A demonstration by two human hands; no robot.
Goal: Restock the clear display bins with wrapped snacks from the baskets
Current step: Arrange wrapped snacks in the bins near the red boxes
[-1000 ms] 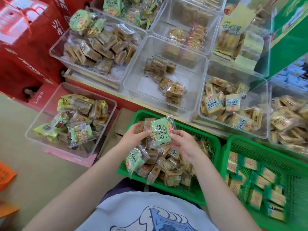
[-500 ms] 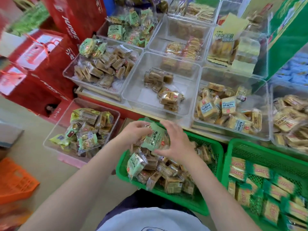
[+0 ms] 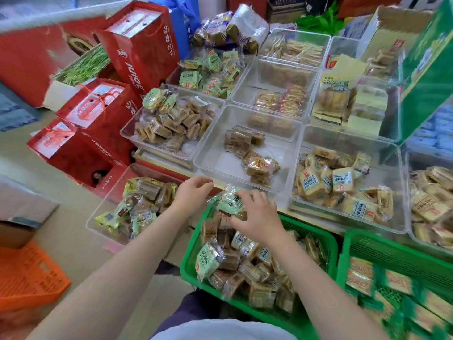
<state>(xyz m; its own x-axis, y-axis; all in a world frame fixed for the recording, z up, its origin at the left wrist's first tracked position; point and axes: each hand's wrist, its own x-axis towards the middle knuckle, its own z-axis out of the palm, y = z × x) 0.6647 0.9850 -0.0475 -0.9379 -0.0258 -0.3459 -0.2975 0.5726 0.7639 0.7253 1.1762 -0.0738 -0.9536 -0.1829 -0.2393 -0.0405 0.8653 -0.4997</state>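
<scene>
My right hand grips a green-wrapped snack between thumb and fingers, just above the far end of the green basket, which is full of mixed wrapped snacks. My left hand hovers just left of that packet with its fingers loosely curled and nothing in them. Straight ahead a clear bin holds only a few brown packets. A low clear bin to the left holds green and brown packets. Another clear bin on the right holds tan snacks.
A second green basket of yellow packets stands at the right. Red gift boxes are stacked at the left, with an orange crate on the floor. More clear bins fill the back rows, and a green carton leans at the right.
The green packet has gone from being held up in both hands to lying low under my right hand. My left hand has come off it. The view has tilted up towards the back bins.
</scene>
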